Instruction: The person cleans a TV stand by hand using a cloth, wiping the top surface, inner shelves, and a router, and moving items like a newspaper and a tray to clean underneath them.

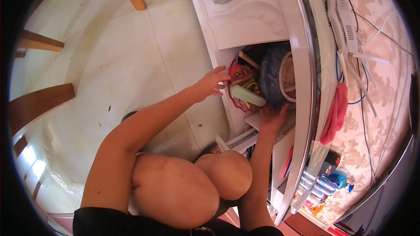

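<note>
Inside a white cabinet compartment stands a reddish basket of small mixed items, with a pale green oblong case on top. Behind it is a dark blue padded item, beside a round, light-rimmed container. My left hand is at the basket's near side, fingers spread, holding nothing. My right hand reaches into the compartment by the blue item and the green case's end; its fingers are apart, and whether the fingertips touch either is unclear.
A drawer stands pulled out beside my right forearm. The cabinet's top edge runs above the compartment; white routers, cables, a red cloth and bottles lie beyond. Wooden furniture legs stand on the tiled floor at left.
</note>
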The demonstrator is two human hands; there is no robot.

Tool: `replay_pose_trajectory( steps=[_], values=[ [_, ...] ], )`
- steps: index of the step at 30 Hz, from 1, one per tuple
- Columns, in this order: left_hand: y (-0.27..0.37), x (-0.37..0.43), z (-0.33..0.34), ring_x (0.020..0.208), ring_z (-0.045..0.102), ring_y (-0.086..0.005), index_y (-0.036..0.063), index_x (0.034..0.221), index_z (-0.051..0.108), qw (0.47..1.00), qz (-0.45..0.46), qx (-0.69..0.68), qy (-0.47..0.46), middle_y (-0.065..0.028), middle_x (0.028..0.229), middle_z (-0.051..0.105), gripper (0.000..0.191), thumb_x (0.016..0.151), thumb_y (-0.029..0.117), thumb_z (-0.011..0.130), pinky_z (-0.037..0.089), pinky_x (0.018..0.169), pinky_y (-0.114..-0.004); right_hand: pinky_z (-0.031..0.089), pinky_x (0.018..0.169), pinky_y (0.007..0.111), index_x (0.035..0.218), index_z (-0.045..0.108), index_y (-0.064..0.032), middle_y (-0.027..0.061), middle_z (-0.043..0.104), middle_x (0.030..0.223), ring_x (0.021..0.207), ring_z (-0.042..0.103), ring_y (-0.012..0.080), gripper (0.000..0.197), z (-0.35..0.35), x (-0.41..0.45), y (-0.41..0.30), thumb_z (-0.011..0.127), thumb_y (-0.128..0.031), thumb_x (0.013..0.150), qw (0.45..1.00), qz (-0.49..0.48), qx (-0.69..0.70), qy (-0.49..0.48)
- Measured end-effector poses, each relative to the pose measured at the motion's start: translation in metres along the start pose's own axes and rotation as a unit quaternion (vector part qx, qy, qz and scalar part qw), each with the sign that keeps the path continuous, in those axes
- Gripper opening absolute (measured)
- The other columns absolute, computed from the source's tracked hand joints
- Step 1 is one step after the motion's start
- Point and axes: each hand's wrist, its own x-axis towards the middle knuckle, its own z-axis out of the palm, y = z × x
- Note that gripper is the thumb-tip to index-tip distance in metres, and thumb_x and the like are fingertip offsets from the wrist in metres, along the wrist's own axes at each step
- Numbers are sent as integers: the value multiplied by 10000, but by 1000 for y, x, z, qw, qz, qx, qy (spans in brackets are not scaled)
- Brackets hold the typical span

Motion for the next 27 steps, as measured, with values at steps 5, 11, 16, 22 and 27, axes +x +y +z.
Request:
replay_pose_trajectory(
  steps=[5, 11, 16, 22, 27],
  values=[
    [-4, -12, -6, 1079, 529, -296, 125, 1454, 238, 999, 12, 4, 51, -167, 1231, 480, 757, 851, 452, 558, 491, 869, -413, 366, 976, 375, 1380, 373, -49, 118, 410, 1370, 1229, 420, 232, 572, -3, -44, 30, 593, -281, 906, 779, -492, -387, 40],
    [7, -56, -22, 846, 633, -250, 22, 1145, 538, 984, 21, 67, 161, -154, 1006, 617, 415, 897, 353, 513, 520, 763, -356, 457, 744, 261, 1123, 571, -2, 72, 612, 950, 834, 568, 126, 238, -42, -96, 33, 529, -152, 944, 855, -339, -350, -176],
    [16, -100, -57, 719, 637, -177, -4, 870, 611, 955, -1, 227, 190, -97, 791, 654, 313, 896, 284, 493, 511, 694, -297, 469, 620, 239, 993, 615, -16, 35, 605, 727, 627, 560, 98, 178, -67, -139, 54, 517, -157, 950, 860, -246, -381, -233],
    [50, -130, -31, 709, 636, -173, 8, 815, 609, 907, 44, 380, 175, -100, 798, 667, 336, 896, 326, 540, 497, 676, -280, 475, 783, 434, 1031, 605, -71, 152, 642, 899, 842, 601, 356, 188, -101, -160, 47, 546, -97, 854, 699, -461, -492, -238],
    [63, -131, 8, 704, 629, -156, 14, 823, 621, 887, 64, 427, 163, -77, 788, 658, 321, 884, 325, 570, 490, 637, -279, 475, 653, 367, 971, 630, -67, 134, 645, 846, 733, 601, 308, 146, -182, -186, 54, 637, -107, 831, 675, -541, -465, -188]
  ],
)
